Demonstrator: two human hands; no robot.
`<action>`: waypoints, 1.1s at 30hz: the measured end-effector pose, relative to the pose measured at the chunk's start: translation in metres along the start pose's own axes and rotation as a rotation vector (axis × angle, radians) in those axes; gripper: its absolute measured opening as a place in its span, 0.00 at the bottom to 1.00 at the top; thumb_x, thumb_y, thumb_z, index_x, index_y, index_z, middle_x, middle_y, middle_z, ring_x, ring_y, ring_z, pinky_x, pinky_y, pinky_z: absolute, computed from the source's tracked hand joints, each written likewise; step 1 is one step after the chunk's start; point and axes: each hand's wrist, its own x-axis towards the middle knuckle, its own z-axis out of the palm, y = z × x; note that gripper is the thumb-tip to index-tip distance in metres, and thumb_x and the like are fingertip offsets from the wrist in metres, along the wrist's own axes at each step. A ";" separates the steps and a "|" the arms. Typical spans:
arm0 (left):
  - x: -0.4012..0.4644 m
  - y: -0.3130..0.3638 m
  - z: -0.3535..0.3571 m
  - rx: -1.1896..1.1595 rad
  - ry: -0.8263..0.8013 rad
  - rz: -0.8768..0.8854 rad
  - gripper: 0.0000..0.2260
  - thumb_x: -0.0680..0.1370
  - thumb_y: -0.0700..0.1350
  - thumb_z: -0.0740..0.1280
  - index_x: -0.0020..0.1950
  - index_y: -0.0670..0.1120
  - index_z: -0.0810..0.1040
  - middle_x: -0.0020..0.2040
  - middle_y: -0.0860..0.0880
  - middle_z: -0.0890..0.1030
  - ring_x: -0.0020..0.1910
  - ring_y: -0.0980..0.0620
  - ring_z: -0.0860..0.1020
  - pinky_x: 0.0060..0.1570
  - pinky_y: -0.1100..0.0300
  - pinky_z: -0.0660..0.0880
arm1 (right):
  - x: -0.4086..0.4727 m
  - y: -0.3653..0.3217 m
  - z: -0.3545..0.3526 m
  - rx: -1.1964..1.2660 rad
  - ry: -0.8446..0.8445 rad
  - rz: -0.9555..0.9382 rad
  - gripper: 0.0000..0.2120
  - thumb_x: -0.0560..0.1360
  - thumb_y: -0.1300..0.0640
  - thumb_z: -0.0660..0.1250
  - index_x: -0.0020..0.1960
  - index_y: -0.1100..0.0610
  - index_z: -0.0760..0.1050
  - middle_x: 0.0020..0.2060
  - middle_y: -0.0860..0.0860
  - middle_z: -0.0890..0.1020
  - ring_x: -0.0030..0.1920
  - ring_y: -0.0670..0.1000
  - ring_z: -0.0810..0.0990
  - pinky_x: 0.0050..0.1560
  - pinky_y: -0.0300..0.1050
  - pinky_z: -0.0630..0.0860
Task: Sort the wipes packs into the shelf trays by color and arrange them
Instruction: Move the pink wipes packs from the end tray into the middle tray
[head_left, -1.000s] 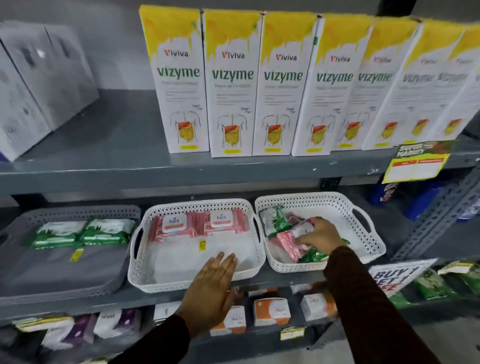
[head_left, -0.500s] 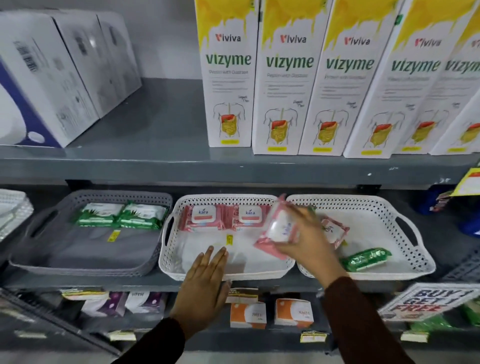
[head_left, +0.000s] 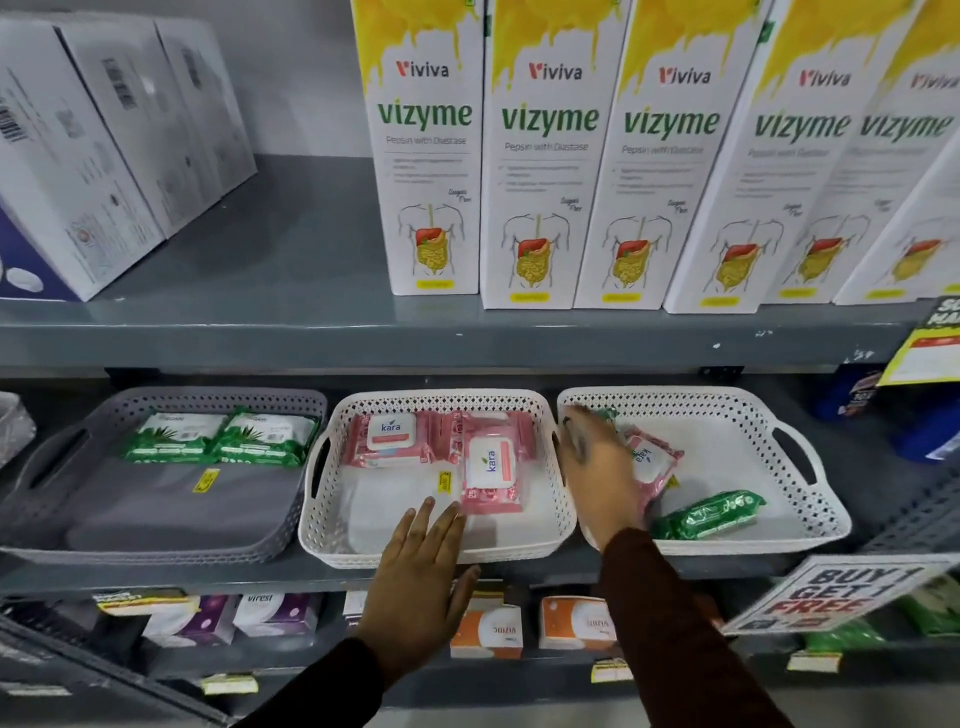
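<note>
Three trays sit side by side on the middle shelf. The grey tray (head_left: 171, 512) on the left holds two green wipes packs (head_left: 174, 436) in a row at its back. In the middle white tray (head_left: 332, 551), pink packs (head_left: 389, 439) lie at the back and one more pink pack (head_left: 491, 473) lies turned lengthwise in front of them. The right white tray (head_left: 753, 545) holds a pink pack (head_left: 654, 457), a green pack (head_left: 709, 514) and a bit of green (head_left: 605, 415) behind my fingers. My left hand (head_left: 415, 577) rests flat on the middle tray's front rim. My right hand (head_left: 597, 467) is spread over the right tray's left side, partly covering the pink pack.
Tall white and yellow Vizyme boxes (head_left: 545, 156) and white cartons (head_left: 78, 156) stand on the shelf above. Small orange (head_left: 485, 629) and purple boxes (head_left: 270, 616) fill the shelf below. A "Buy 1 Get 1 Free" sign (head_left: 831, 592) hangs at the lower right.
My right hand carried a pink pack from the right tray, left it in the middle tray, and went back over the right tray. My left hand stayed on the middle tray's rim.
</note>
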 end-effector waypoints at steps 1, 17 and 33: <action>0.003 0.006 0.001 -0.001 0.001 0.017 0.30 0.81 0.61 0.45 0.77 0.45 0.61 0.77 0.47 0.62 0.78 0.46 0.51 0.74 0.48 0.47 | 0.002 0.011 -0.013 0.042 0.114 0.148 0.13 0.77 0.58 0.67 0.60 0.50 0.73 0.56 0.52 0.81 0.55 0.53 0.81 0.56 0.53 0.80; 0.016 0.022 0.004 -0.033 0.035 0.112 0.26 0.81 0.58 0.53 0.74 0.46 0.68 0.72 0.48 0.72 0.74 0.47 0.64 0.75 0.49 0.56 | 0.032 0.064 -0.043 -0.244 -0.216 0.729 0.48 0.58 0.46 0.83 0.67 0.62 0.62 0.62 0.63 0.77 0.62 0.64 0.76 0.59 0.53 0.78; -0.041 -0.098 -0.007 -0.102 0.089 -0.082 0.27 0.81 0.56 0.56 0.78 0.47 0.58 0.78 0.50 0.60 0.78 0.51 0.50 0.75 0.50 0.49 | 0.001 -0.050 -0.010 0.358 -0.128 0.101 0.38 0.59 0.63 0.83 0.56 0.34 0.71 0.51 0.38 0.83 0.51 0.41 0.82 0.50 0.45 0.81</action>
